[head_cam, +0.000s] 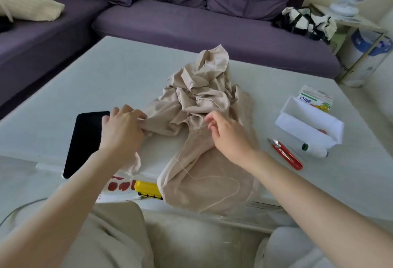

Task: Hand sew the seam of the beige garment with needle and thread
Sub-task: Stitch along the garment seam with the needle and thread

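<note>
Beige garment point(200, 97) — curled grip, left hand point(122, 128)

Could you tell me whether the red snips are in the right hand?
No, the snips lie on the table, apart from the right hand.

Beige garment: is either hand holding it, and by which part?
The left hand grips a bunched fold at the left edge of the beige garment. The right hand seems to pinch the thread at the stitched seam; no needle is visible.
</note>
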A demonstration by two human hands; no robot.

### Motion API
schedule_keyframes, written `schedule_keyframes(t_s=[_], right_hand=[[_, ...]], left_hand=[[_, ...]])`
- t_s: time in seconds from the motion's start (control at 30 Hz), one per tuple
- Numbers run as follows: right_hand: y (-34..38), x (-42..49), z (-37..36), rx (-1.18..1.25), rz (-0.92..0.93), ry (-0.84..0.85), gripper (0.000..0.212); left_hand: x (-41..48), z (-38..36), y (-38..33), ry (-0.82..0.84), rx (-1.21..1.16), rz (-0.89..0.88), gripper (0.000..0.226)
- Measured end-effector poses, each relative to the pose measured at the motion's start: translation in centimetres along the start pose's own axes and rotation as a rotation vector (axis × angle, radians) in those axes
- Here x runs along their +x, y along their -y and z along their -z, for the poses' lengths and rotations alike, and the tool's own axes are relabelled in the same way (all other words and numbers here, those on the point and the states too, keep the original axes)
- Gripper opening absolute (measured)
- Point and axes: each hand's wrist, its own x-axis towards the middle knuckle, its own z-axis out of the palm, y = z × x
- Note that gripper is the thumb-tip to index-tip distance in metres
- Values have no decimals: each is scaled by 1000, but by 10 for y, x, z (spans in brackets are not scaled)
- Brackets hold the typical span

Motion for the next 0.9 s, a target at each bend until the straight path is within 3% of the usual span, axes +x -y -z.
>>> schedule_keyframes(t_s=[0.07,0.17,0.2,0.3,0.4,0.47,0.6,0.73,0.8,0.9], right_hand=[[-2,12,4,-73,-73,-124,28],[-9,26,4,-216,-217,-17,51],[-13,29,1,-241,-248,43,49],[-27,32,-5,-161,-280,88,10],[-30,30,3,88,-269,-40,14],[-28,29,12,138,-216,-113,10],[-29,14,21,209,-256,-43,53],[-40,-15,25,-86,-369,152,67],[-45,-27,25,-216,-400,242,61],[-50,-36,20,-180,-348,170,26]], left_hand=[[-3,0,-9,70,-15,-65,40],[-5,-6,-33,72,-104,-186,38],[-5,-9,-40,74,-129,-214,35],[-1,-22,-52,145,-187,-245,33],[8,-33,-53,237,-154,-216,41],[14,-37,-51,209,-96,-189,32],[21,-29,-50,203,-57,-193,18],[24,-11,-53,32,-199,-155,12],[26,-1,-53,-106,-267,-140,12],[25,6,-46,-178,-309,-100,13]])
